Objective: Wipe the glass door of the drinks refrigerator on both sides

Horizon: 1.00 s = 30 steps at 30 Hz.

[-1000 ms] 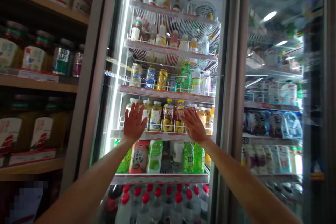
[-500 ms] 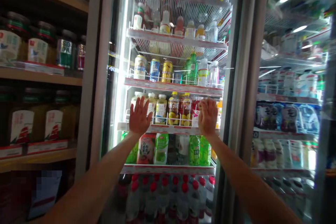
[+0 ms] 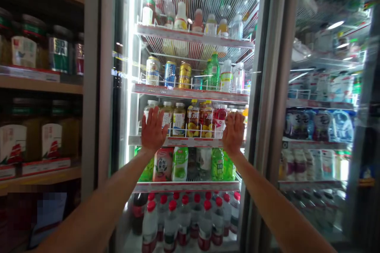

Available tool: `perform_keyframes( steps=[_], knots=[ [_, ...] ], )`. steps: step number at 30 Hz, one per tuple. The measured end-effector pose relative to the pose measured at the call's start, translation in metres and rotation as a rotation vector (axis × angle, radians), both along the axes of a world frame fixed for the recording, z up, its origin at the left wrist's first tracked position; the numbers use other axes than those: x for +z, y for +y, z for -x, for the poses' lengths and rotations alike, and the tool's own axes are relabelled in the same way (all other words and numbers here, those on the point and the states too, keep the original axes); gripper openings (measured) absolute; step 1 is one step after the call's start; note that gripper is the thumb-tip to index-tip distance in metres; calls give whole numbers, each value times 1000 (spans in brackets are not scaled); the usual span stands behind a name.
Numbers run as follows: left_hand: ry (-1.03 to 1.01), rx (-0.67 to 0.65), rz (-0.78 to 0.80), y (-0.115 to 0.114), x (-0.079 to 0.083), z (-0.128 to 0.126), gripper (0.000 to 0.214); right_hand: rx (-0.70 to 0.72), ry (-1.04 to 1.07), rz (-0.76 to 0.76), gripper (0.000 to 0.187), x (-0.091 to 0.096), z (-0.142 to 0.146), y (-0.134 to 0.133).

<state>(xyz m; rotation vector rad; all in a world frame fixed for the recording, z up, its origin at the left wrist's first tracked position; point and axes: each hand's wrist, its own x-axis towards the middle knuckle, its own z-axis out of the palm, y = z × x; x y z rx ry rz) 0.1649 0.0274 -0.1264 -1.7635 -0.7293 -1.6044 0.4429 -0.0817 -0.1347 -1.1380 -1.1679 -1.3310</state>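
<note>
Both my hands are raised flat, palms forward, against the glass door (image 3: 118, 87) of a lit drinks fridge. My left hand (image 3: 152, 129) has its fingers spread, in front of the yellow-capped bottles (image 3: 179, 118) on the middle shelf (image 3: 190, 141). My right hand (image 3: 233, 132) is open with fingers up and close together, level with the same shelf near the door's right frame (image 3: 261, 99). Neither hand holds anything.
Cans (image 3: 170, 74) and green bottles (image 3: 214, 72) stand on the shelf above, green and pink bottles (image 3: 179, 164) below, red-capped bottles (image 3: 184, 221) at the bottom. A second glass-door fridge (image 3: 320, 126) is on the right. Wooden shelves with jars (image 3: 35, 51) are on the left.
My right hand has moved right, from the shelf's middle to near the door's right frame, and turned upright. My left hand has barely shifted. The view has tilted slightly downward.
</note>
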Motion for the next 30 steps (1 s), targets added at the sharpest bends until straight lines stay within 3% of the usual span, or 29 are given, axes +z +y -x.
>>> perform_keyframes(
  steps=[4,10,15,20,26,30],
  knots=[
    [16,10,-7,-1,-9,2,57,23,-325,246,54,-18,8,-3],
    [59,2,13,2,-27,7,59,-19,25,-38,57,-18,-3,-2],
    [57,3,20,3,-30,8,59,-8,-261,203,56,-33,8,-2],
    [72,16,15,2,-33,9,59,-80,76,-16,56,-33,-5,-6],
    [76,21,40,1,-36,10,60,-50,-189,218,58,-47,-1,-11],
    [86,21,60,0,-39,10,59,-93,39,80,57,-44,-20,-16]
  ],
)
